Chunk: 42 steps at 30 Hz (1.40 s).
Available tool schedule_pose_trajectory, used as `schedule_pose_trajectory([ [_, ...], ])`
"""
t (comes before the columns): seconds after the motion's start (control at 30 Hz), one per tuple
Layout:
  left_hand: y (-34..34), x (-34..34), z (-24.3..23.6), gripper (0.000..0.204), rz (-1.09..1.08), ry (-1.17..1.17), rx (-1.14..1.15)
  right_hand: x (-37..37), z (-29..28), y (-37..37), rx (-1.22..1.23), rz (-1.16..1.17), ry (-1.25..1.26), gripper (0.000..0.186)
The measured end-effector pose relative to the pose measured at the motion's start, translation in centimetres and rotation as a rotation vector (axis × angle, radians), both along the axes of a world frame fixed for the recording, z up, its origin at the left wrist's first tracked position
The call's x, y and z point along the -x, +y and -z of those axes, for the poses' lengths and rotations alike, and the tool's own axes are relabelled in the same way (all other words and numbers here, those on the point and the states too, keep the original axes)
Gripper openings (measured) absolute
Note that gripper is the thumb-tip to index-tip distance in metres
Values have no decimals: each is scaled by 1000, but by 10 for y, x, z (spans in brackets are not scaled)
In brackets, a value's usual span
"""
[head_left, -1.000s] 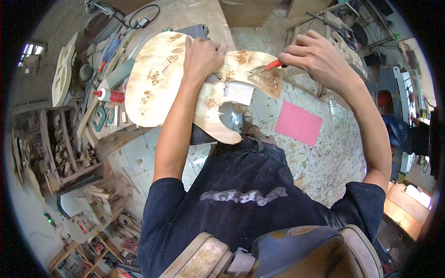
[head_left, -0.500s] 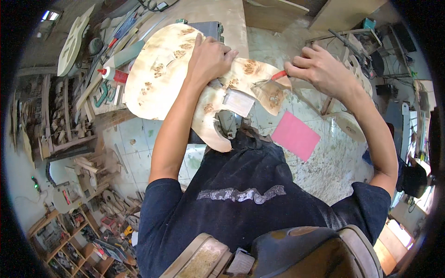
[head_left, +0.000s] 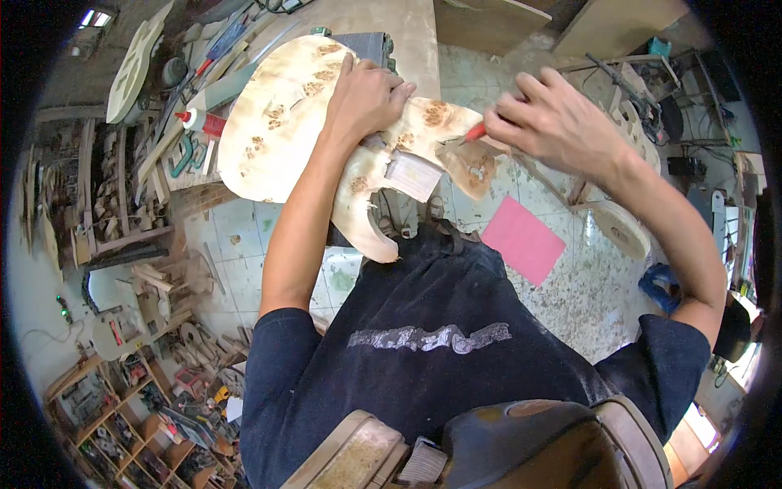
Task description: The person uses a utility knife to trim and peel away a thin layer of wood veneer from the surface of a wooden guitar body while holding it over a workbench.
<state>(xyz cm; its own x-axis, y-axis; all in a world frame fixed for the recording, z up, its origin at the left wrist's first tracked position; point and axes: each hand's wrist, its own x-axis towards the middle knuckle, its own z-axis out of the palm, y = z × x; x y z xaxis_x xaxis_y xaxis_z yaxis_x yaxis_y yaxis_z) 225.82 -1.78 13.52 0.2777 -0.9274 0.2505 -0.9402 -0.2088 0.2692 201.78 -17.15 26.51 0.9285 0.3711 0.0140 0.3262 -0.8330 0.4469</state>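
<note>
A pale guitar body (head_left: pixel 269 147) with brown burl spots lies at the bench's near edge, its horns pointing right and toward me. My left hand (head_left: pixel 362 102) rests over its waist, the fingers bent over the far edge. In my right hand (head_left: pixel 554 122) is a slim tool with a red handle (head_left: pixel 476 131) and a thin metal blade, which looks like a knife. Its tip is at the brown patch on the far horn; whether it touches the wood I cannot tell. A rectangular pocket (head_left: pixel 413 176) is cut between the horns.
A glue bottle (head_left: pixel 202 122) with a red cap lies beside the body on the bench (head_left: pixel 407 20). Left of it are a green clamp (head_left: pixel 186 155) and several wood strips. A pink sheet (head_left: pixel 524 240) lies on the tiled floor. Shelves (head_left: pixel 122 424) stand at lower left.
My right hand has moved left, bringing the red-handled knife farther over the far horn. My left hand keeps its place on the guitar body, which shifts only slightly in view.
</note>
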Motion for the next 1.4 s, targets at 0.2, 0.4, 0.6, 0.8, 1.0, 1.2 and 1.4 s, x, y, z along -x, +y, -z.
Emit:
schedule_pose_trajectory([
  [0.2,2,1,-3,36,-1,-5,-32,-25,-4,-1,109,-70,-18,15],
  [0.4,0,2,-4,35,-17,-32,-131,-26,-1,-3,32,44,102,13],
  [0.6,2,1,-2,34,-29,16,-89,-25,-12,1,40,139,340,27],
  [0.8,2,-4,8,41,24,-15,27,-13,-9,-13,-53,97,234,27],
  [1.0,1,-4,6,42,31,21,9,-20,-17,-13,-22,39,222,28],
  [1.2,1,-4,3,41,18,51,-31,-30,-12,-20,73,-42,186,27],
  [1.4,3,0,-3,35,-9,12,-55,-37,-16,-24,97,-81,226,28],
])
